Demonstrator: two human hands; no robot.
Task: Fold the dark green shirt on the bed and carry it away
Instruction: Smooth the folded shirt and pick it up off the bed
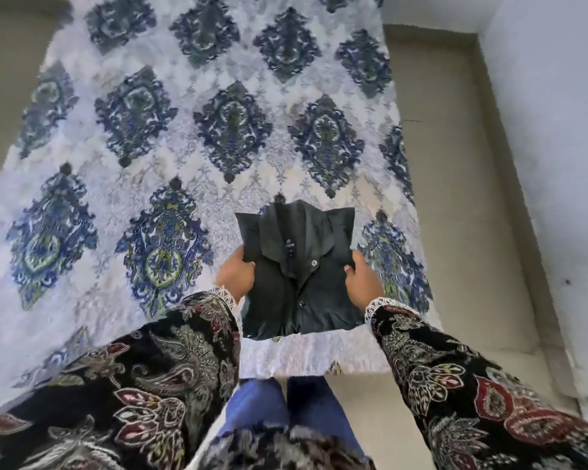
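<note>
The dark green shirt (299,283) is folded into a compact rectangle, collar and label facing up, buttons down its front. It sits near the foot edge of the bed (150,137), which has a white cover with blue and green medallions. My left hand (235,274) grips the shirt's left side, thumb on top. On the opposite side, my right hand (362,283) grips it the same way. Whether the shirt rests on the cover or is lifted slightly off it, I cannot tell.
A beige floor strip (455,198) runs along the bed's right side, bounded by a pale wall (557,147). More beige floor lies to the left of the bed (4,79). My blue-trousered legs (286,408) stand at the foot edge.
</note>
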